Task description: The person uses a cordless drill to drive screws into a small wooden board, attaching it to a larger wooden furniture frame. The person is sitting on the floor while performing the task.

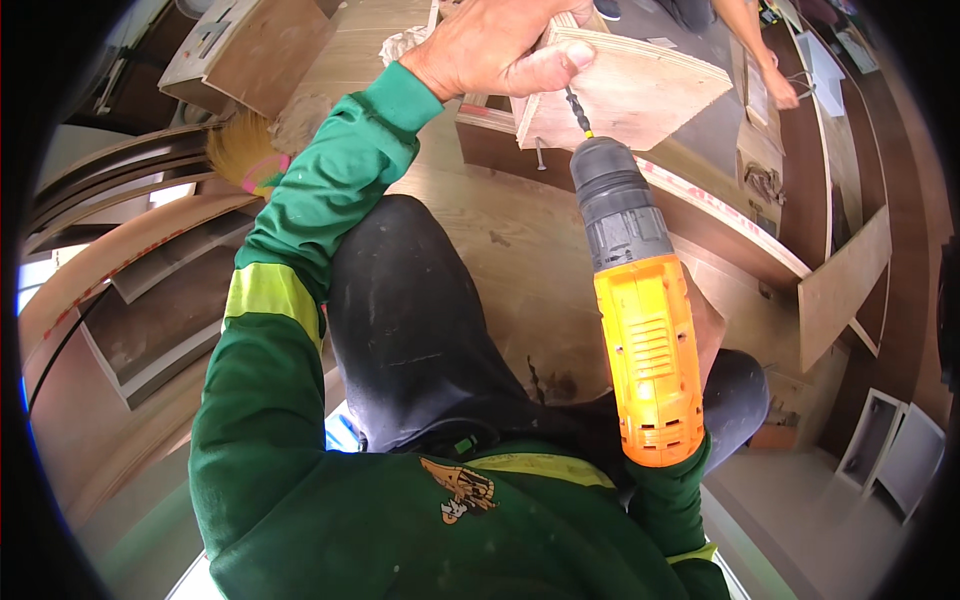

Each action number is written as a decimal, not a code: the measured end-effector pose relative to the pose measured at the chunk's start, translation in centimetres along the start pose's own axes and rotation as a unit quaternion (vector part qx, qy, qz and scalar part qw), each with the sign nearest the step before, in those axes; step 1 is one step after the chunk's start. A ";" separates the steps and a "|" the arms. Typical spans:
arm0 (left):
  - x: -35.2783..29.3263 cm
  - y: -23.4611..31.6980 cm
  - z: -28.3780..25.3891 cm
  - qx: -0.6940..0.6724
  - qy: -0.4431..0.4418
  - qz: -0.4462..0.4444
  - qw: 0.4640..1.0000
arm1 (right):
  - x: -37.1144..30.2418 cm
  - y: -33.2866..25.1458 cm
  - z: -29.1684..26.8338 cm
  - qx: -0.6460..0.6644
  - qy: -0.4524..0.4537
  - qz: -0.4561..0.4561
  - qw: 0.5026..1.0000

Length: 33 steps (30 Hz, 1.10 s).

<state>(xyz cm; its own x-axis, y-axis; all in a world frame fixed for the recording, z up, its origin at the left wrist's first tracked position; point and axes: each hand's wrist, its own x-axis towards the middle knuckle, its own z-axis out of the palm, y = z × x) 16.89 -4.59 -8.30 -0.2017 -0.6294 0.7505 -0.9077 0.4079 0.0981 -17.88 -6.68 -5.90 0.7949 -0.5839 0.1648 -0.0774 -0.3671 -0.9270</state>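
Note:
My left hand (500, 48) grips the upper left edge of a plywood piece (640, 95), its thumb pressed on the near face and its other fingers partly hidden. My right hand (706, 325) is closed round the handle of an orange and black power drill (652, 350), whose body covers most of that hand. From the chuck a dark drill bit (577, 112) points away from me and meets the plywood close beside my left thumb. A screw or nail (541, 154) sticks out just below the plywood's lower left corner.
Brown boards (725, 215) lie beyond the plywood. Another person's hand (779, 88) reaches in at the far right. At the left are a yellow-bristled broom (240, 150), a wooden box (245, 55) and curved panels (130, 250). A loose board (845, 285) leans at the right.

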 end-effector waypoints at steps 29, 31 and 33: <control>1.1 -0.4 0.6 0.001 0.047 0.062 0.997 | 1.9 1.1 -0.3 -0.102 -0.012 0.021 0.995; 1.2 0.1 0.7 -0.002 0.049 0.043 0.998 | 2.4 1.0 -0.8 -0.138 -0.020 0.003 0.990; 1.3 0.6 0.3 0.008 0.043 0.024 0.999 | 2.6 1.1 -1.0 -0.127 -0.019 -0.021 0.991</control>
<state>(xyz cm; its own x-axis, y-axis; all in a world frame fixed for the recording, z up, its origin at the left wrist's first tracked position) 15.95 -5.39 -7.47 -0.2140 -0.5497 0.8075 -0.9036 0.4255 0.0502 -16.50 -9.28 -6.16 0.8226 -0.5378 0.1847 -0.1889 -0.5647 -0.8034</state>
